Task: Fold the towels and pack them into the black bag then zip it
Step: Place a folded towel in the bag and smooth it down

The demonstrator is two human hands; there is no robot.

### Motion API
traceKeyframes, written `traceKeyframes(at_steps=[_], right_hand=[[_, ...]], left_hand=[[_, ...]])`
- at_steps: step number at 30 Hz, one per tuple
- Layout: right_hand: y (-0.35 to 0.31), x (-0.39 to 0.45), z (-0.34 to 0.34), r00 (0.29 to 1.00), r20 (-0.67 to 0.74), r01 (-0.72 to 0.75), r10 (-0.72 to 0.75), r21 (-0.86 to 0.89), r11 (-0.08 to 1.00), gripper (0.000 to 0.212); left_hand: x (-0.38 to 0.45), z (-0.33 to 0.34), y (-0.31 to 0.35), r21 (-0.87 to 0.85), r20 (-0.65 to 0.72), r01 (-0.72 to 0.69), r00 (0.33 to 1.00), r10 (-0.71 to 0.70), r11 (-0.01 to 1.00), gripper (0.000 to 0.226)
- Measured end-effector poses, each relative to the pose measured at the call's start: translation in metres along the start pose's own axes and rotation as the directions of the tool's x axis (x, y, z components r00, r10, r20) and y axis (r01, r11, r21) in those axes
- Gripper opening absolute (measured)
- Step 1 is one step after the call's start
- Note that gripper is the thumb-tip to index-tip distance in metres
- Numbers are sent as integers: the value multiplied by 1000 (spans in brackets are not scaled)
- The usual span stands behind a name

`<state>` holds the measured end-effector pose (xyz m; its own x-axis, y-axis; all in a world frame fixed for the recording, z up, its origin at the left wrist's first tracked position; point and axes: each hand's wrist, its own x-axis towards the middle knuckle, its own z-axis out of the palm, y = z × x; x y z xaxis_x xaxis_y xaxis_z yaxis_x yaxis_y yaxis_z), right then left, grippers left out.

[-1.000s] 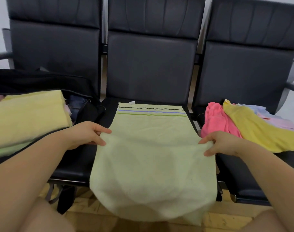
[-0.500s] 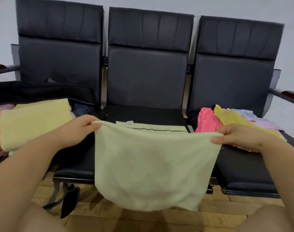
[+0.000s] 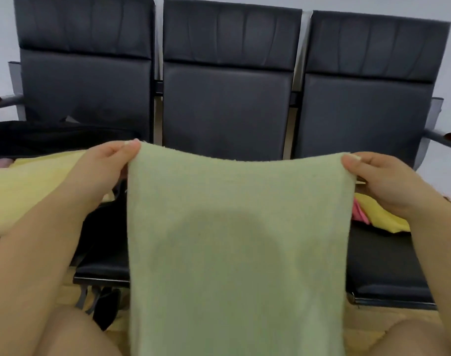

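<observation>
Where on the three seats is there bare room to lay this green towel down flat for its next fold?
The green towel, held up by left hand and right hand, hides most of the middle seat; its visible front-left strip is bare. The left seat is crowded by the black bag and yellow towels. Unfolded towels fill the right seat's back; its front is free.

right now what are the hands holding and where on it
Both hold the pale green towel by its top edge: the left hand pinches the upper left corner, the right hand the upper right corner, and the rest hangs down.
</observation>
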<state>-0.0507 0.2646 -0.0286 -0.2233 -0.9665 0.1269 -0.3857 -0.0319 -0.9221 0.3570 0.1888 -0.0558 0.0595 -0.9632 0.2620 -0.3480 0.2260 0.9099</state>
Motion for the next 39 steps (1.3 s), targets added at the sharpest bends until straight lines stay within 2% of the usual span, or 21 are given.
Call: traceKeyframes(at_steps=[3,7,9,12,14,16,17,18,19,20,21,22,25,27,28,30,32,35,37,39], right_hand=[[15,16,5,986,-136,47,-99,-346,937,20],[29,44,13,969,-205,17,-135,-494,869,39],[35,60,20,971,-203,12,-125,-482,876,35],[51,82,32,968,-235,-1,-86,-347,938,27],[58,94,40,950,-280,20,-136,-379,925,23],[59,99,53,951,-259,36,-169,-450,892,15],[59,101,60,969,-210,20,-132,-463,886,24],[63,104,67,990,-116,14,-77,-465,885,49],[68,107,76,1000,3,18,-19,-451,892,77],[73,109,84,991,119,7,55,-467,884,97],[77,110,91,968,220,4,122,-501,865,108],[80,110,96,934,293,3,202,-573,819,110],[87,109,110,812,382,57,441,-805,591,101],[93,104,120,740,365,98,564,-889,447,95],[98,102,125,723,354,110,593,-906,408,95],[110,102,130,739,337,90,584,-908,409,96],[115,102,128,801,327,71,502,-884,462,94],[114,98,115,845,316,39,432,-841,539,92],[111,94,101,867,270,-18,418,-822,569,90],[110,90,86,888,167,-103,428,-836,539,80]], left_hand=[[9,10,-13,297,-7,-41,999,45,954,44],[31,30,-22,381,6,36,999,-41,924,47],[44,41,-29,325,5,87,996,-94,942,41],[61,58,-39,96,-21,136,991,-135,986,26],[73,71,-50,3,-66,137,988,-137,991,21],[84,86,-62,21,-73,104,992,-103,994,17],[87,94,-66,48,-38,87,996,-85,995,16],[88,101,-69,93,37,86,995,-90,992,27],[87,109,-72,161,141,94,983,-118,983,51],[84,116,-72,263,256,113,949,-182,958,77],[80,121,-70,390,353,108,900,-256,915,92],[76,126,-67,518,428,76,840,-335,852,97],[74,138,-67,804,493,-93,656,-571,588,90],[72,142,-74,878,463,-204,591,-661,432,90],[71,145,-81,882,464,-228,583,-668,414,94],[67,147,-94,869,467,-194,629,-622,456,98],[63,147,-101,856,440,-164,728,-525,491,93],[61,140,-98,875,346,-118,831,-436,470,81],[60,131,-88,895,252,-43,870,-425,443,68],[58,118,-82,917,196,11,858,-474,398,53]])
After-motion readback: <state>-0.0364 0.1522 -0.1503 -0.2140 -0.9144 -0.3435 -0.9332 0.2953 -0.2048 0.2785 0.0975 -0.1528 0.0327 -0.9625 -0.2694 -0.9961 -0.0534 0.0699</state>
